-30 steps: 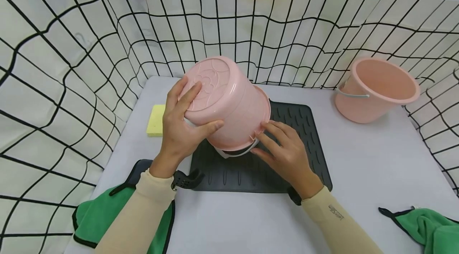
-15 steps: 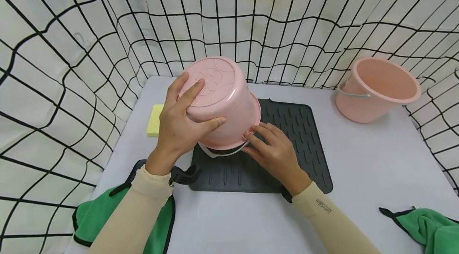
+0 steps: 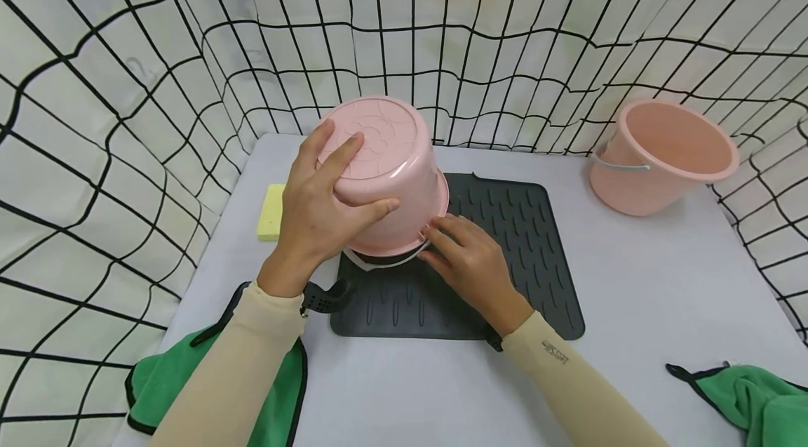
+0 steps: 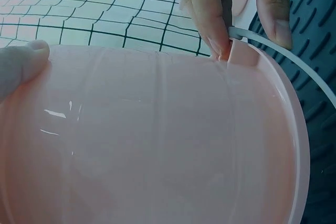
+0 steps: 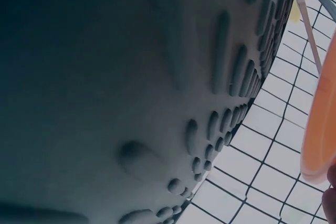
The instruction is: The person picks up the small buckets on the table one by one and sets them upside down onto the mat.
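A pink bucket [image 3: 385,145] is held tipped over the dark ribbed mat [image 3: 505,243], its patterned base up and its rim slanting down. My left hand [image 3: 315,205] grips it from the left, fingers on the base and thumb along the side. At the rim's right side, my right hand [image 3: 470,261] pinches the lug where the handle [image 4: 296,59] joins; the left wrist view shows its thumb against the handle. The right wrist view has the bucket's rim [image 5: 315,150] at its right edge. The bucket's inside is mostly hidden in the head view.
A second pink bucket [image 3: 656,159] stands upright at the back right. A yellow sponge [image 3: 271,212] lies left of the mat. Green cloths lie front left [image 3: 170,380] and front right [image 3: 764,398]. Black wire mesh [image 3: 410,33] rises along the table's back and sides.
The held bucket has turned so its rim faces more downward, and that rim has shifted left. My right hand has moved left with it, staying at the lug; my left hand has barely moved.
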{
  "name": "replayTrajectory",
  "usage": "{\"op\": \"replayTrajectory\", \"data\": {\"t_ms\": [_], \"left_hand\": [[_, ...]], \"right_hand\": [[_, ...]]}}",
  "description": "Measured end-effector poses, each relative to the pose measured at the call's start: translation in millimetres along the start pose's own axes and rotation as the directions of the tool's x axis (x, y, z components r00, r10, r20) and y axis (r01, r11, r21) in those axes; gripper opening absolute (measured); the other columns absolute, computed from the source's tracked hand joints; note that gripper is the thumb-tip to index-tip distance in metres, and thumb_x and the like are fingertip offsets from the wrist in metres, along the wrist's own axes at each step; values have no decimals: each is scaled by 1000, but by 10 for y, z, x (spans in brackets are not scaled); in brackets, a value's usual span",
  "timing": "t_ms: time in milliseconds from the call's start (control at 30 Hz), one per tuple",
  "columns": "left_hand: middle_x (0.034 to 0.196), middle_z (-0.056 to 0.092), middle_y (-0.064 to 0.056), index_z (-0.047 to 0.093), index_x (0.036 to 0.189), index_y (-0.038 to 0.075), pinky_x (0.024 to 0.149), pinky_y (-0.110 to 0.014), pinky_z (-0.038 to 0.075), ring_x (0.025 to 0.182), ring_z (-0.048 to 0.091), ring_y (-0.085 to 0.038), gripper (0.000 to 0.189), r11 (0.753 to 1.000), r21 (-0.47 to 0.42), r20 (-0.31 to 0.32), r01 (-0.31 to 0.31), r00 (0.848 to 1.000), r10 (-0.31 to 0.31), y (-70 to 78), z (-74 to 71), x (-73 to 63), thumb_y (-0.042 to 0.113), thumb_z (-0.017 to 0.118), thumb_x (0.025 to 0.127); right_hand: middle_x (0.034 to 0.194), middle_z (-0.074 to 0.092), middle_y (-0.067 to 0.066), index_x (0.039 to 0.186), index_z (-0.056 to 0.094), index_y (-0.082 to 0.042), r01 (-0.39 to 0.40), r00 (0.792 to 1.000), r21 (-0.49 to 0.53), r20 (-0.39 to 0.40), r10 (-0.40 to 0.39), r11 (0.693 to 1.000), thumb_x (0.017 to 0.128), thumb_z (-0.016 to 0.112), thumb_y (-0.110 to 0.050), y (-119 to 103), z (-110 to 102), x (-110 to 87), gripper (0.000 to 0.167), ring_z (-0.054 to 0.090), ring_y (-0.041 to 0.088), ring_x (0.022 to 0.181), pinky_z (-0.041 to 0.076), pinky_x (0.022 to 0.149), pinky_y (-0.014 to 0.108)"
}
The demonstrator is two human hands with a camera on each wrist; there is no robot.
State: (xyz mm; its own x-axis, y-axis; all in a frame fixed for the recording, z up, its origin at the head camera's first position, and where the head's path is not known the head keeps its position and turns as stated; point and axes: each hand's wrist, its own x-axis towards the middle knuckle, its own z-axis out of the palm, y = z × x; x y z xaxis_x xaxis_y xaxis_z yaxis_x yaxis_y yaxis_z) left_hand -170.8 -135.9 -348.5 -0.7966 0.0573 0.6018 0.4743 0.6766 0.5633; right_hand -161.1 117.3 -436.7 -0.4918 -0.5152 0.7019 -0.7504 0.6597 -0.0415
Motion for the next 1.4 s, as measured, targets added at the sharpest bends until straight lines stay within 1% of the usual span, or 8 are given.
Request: {"op": "replayTrajectory", "data": {"t_ms": [133,267,400,633,767,900,1100,1400], "left_hand": [[167,34,-13,59,150,16,112,-62,42,151,35,-36,94,1000,17,19,24,1000,-24,-19,47,52,46,96,69],[166,34,-14,59,150,16,115,-62,38,152,34,-37,94,999,32,32,41,999,-42,-35,121,71,47,96,69],[167,34,-13,59,150,17,115,-61,38,152,34,-36,93,998,35,32,61,998,-62,-55,182,78,48,95,71],[166,35,-13,60,150,17,115,-58,39,152,34,-35,90,994,48,15,98,995,-98,-96,289,88,49,93,73],[165,36,-16,60,149,15,115,-59,39,151,35,-38,90,994,62,-9,92,996,-92,-98,370,82,49,93,72],[164,36,-19,60,148,14,113,-61,40,149,36,-42,90,993,84,-23,78,997,-77,-110,429,90,50,92,72],[165,36,-19,61,148,14,112,-61,40,148,36,-44,88,989,109,-14,104,995,-103,-168,487,114,50,91,74],[164,36,-19,60,148,14,111,-61,41,147,37,-44,88,987,119,25,106,994,-110,-268,563,81,51,90,74]], "right_hand": [[119,75,13,118,78,-5,-31,998,-1,47,31,1000,82,91,-26,30,18,23,43,73,29,112,57,99,42],[117,75,13,117,79,-6,-36,996,-10,77,36,999,81,92,-27,65,26,39,44,73,27,108,59,94,39],[116,75,11,116,80,-8,-34,993,-27,109,37,999,81,92,-28,99,38,55,41,74,26,105,60,92,38],[115,77,10,115,79,-8,-31,981,-62,190,43,998,83,90,-28,157,64,127,40,75,26,101,61,89,38],[113,78,9,115,80,-7,-47,966,-55,250,59,997,83,90,-26,204,88,180,38,76,24,101,61,88,36],[113,78,7,115,80,-8,-89,944,-45,316,99,995,85,88,-25,248,128,225,36,76,21,100,61,85,35],[112,79,5,116,80,-10,-139,901,-52,409,148,989,87,86,-27,293,199,294,34,76,19,97,61,85,34],[103,80,1,108,81,-12,-201,812,-90,542,217,975,90,84,-32,310,277,359,27,76,16,90,61,83,33]]}}
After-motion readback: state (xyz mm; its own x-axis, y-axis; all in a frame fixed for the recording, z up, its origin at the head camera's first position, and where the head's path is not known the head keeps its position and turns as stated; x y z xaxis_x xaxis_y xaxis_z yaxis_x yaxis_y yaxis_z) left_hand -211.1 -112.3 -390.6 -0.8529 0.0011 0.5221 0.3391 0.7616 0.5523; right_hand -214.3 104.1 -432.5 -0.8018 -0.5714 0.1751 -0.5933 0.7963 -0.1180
